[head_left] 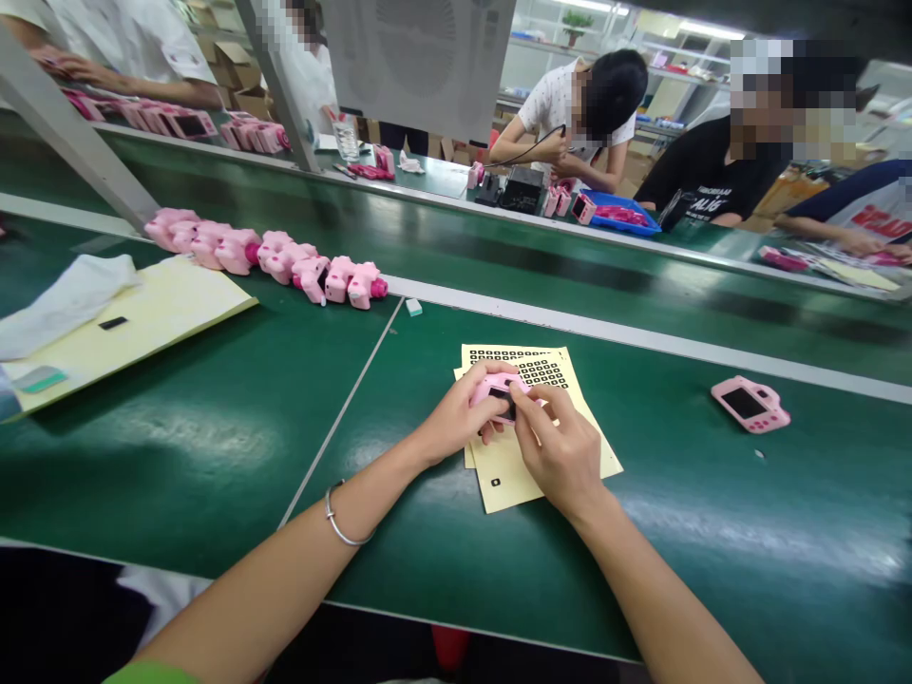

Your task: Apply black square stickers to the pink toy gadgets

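A pink toy camera with a dark screen is gripped by my left hand, thumb across its screen side. The fingers of my right hand are pinched together at the camera's upper right edge; whether a small piece is between them I cannot make out. Beneath both hands lie yellow sticker sheets, printed with rows of small black square stickers. One lone black sticker sits near the lower edge. Another pink toy camera rests on the green table to the right, screen up.
A row of pink toy cameras stands along the back left. Near it are a yellow sheet with a white cloth and a small eraser-like block. Across the raised ledge, several people work beside a blue tray.
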`<state>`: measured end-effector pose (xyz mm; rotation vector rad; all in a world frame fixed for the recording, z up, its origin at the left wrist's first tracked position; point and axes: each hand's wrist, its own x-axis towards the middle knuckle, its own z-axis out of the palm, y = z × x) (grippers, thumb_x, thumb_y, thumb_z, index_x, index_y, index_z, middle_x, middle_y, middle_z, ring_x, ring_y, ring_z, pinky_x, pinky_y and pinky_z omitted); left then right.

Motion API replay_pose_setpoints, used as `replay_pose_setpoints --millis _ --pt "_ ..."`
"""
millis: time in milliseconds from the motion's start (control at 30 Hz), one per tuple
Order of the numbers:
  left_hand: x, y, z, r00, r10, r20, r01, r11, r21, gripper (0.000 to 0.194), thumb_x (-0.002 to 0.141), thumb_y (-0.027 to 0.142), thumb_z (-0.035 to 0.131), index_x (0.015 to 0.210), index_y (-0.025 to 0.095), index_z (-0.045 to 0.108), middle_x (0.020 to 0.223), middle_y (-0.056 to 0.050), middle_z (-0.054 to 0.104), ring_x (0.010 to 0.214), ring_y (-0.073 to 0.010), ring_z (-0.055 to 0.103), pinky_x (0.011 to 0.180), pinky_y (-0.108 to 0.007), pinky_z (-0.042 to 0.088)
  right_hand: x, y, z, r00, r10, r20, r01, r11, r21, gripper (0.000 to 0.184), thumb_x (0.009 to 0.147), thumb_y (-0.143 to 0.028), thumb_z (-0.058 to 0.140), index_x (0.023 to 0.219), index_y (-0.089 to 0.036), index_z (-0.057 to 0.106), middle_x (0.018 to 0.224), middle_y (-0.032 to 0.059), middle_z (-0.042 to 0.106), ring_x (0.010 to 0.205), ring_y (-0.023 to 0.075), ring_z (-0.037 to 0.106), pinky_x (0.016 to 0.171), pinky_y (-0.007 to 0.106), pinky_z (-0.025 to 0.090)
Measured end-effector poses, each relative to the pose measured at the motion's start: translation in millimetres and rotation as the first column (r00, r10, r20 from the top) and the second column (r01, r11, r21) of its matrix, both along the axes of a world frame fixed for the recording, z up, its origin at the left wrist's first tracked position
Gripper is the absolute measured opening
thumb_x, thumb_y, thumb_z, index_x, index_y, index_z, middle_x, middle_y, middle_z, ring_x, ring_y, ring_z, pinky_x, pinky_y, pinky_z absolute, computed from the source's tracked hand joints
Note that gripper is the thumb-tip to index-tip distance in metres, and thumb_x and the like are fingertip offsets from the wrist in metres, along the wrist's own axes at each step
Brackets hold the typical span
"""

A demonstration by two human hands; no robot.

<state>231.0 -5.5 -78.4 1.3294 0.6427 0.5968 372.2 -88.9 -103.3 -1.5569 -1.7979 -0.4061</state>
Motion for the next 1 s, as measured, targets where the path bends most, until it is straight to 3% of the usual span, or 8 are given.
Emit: replay_pose_setpoints --millis 133,200,300,700,1000 --pt "1 1 0.0 0.999 0.045 0.026 -0.044 0.999 -0.028 0.038 0.082 0.040 0.062 0.113 0.020 0.053 0.086 -0.002 0.058 0.052 -0.0046 0.054 0.039 -0.013 0.042 -1 1 2.7 0.946 0.050 -0.321 -0.061 0.998 -0.025 0.029 0.091 -0.022 0.052 0.120 -0.021 0.057 0.107 0.0091 0.055 0.074 0.0101 0.057 0.065 0.026 0.052" --pt "1 3 -1.8 0.996 0.078 0.033 -0.077 0.997 -0.029 0.039 0.079 0.041 0.067 0.109 0.019 0.055 0.078 0.000 0.057 0.047 -0.0034 0.050 0.036 -0.012 0.038 -2 2 2.2 0.870 0.031 -0.492 -0.097 0.989 -0.109 0.031 0.090 -0.030 0.055 0.119 -0.019 0.054 0.105 0.0082 0.054 0.069 0.0084 0.056 0.063 0.026 0.052" --pt "0 6 -6.3 0.993 0.109 0.048 -0.108 0.994 -0.020 0.034 0.079 0.039 0.067 0.103 0.017 0.057 0.073 0.001 0.057 0.043 -0.0031 0.048 0.033 -0.011 0.036 -1 5 -1.3 0.780 0.016 -0.626 -0.208 0.949 -0.236 0.030 0.091 -0.038 0.054 0.114 -0.019 0.054 0.098 0.0053 0.056 0.065 0.0081 0.055 0.059 0.024 0.050" --pt "-1 1 -8.0 0.978 0.203 0.043 -0.202 0.979 -0.039 0.033 0.082 0.041 0.061 0.103 0.016 0.059 0.061 0.001 0.058 0.037 -0.0076 0.051 0.030 -0.014 0.036 0 7 -6.2 0.740 0.017 -0.672 -0.262 0.928 -0.265 0.030 0.091 -0.040 0.054 0.113 -0.019 0.057 0.094 0.0040 0.056 0.068 0.0089 0.055 0.063 0.026 0.050" --pt "-1 2 -8.9 0.984 0.155 0.086 -0.148 0.986 -0.079 0.035 0.086 0.043 0.055 0.108 0.016 0.057 0.064 0.001 0.059 0.037 -0.0090 0.053 0.031 -0.015 0.039 3 9 -11.1 0.648 -0.002 -0.762 -0.300 0.918 -0.258 0.032 0.090 -0.043 0.055 0.112 -0.020 0.056 0.096 0.0044 0.056 0.069 0.0091 0.057 0.061 0.026 0.050"
